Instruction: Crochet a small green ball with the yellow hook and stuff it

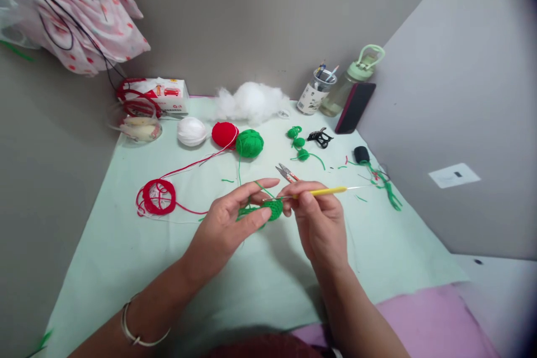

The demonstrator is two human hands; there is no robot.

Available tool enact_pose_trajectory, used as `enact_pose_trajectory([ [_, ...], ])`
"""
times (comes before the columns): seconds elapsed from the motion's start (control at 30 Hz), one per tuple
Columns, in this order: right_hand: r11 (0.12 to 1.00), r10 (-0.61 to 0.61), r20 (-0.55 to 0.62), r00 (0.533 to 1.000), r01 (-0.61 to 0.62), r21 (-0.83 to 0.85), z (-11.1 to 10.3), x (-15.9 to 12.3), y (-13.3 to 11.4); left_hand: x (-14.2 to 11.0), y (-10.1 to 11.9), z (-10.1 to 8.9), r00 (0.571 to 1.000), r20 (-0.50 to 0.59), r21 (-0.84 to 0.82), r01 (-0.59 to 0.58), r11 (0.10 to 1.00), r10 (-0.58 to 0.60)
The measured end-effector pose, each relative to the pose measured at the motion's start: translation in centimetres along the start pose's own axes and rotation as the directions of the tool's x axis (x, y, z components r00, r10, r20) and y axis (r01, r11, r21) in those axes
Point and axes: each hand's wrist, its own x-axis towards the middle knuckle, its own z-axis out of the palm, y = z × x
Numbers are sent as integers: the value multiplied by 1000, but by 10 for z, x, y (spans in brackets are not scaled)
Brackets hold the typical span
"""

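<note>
Pale green table point(168, 268) under it all | left hand point(229, 215) pinching the green crochet piece point(273, 210), just above the tabletop! | right hand point(321, 221) gripping the yellow-handled hook point(323, 192), tip at the stitches | green yarn ball point(249, 144) beyond, touching red ball point(225, 135)

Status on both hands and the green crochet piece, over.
Left hand pinching green crochet piece. Right hand gripping yellow-handled hook, tip at the piece. Scissors lying just beyond right hand.
</note>
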Motion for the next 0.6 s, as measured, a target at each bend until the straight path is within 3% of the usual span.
enact_pose_trajectory([
  [0.13,997,71,9,997,-71,37,2,5,-5,0,5,1,999,-30,-67,22,997,-24],
  [0.3,1000,-9,48,999,8,10,2,0,-9,-1,3,1,999,-39,-32,-2,999,1],
  [0.47,932,-224,87,971,239,-272,0,-10,-9,-2,0,-1,995,-79,103,-48,994,56],
  [0.6,698,-463,265,846,533,-478,-2,-15,-4,-3,0,5,975,-180,187,-96,978,131],
])
